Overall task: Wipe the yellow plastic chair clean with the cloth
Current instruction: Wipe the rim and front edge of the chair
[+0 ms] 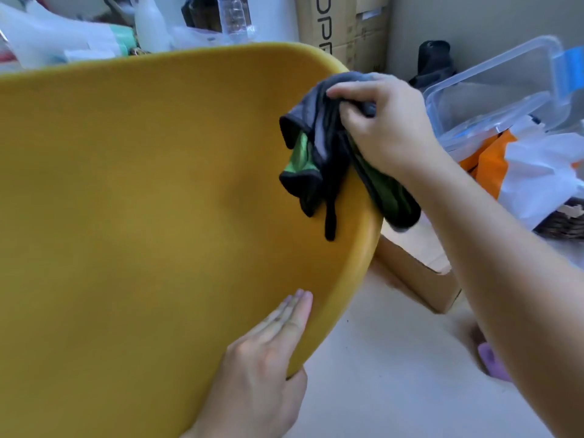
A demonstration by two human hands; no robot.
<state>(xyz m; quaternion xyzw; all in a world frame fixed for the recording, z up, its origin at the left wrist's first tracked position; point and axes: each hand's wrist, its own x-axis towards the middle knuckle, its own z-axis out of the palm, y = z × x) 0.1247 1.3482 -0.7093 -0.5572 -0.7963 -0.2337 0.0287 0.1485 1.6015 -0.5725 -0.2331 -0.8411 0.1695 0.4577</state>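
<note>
Chair (142,200) fills most of the view, yellow shell tilted toward the camera. Right hand (388,128) at two o'clock bunches the dark cloth (325,159) against the chair's rim, fingers (347,90) curled and pinching the fabric, loose ends draped over both sides of the edge. Left hand (268,358) at six o'clock lies flat on the shell, fingers pressed together, thumb hooked under the rim. Clear plastic box (493,86) sits off at two o'clock.

Yellow plastic chair (142,184) tilted, dark grey-green cloth (322,159) bunched over its rim
</note>
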